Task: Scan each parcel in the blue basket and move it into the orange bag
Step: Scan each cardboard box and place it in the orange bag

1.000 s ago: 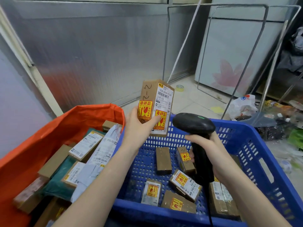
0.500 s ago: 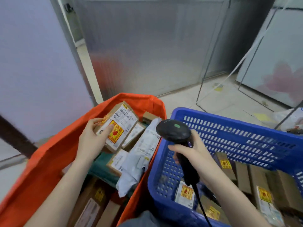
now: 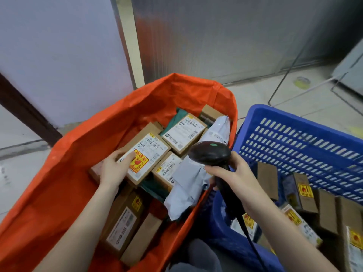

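My left hand (image 3: 114, 169) grips a brown parcel (image 3: 146, 154) with a white label and a red-and-yellow fragile sticker. The parcel lies low inside the orange bag (image 3: 82, 146), on top of other boxes. My right hand (image 3: 233, 175) holds a black barcode scanner (image 3: 211, 152) by its handle, over the gap between the bag and the blue basket (image 3: 294, 134). The scanner's cord hangs down toward me. Several brown parcels (image 3: 306, 191) with fragile stickers lie in the basket at the right.
The orange bag holds several boxes and a grey plastic mailer (image 3: 196, 173). A metal wall (image 3: 216, 36) stands behind the bag. A wire frame (image 3: 282, 81) stands on the tiled floor behind the basket.
My left hand carried the parcel from in front of the scanner over to the left and down into the orange bag. The view swung left with it.
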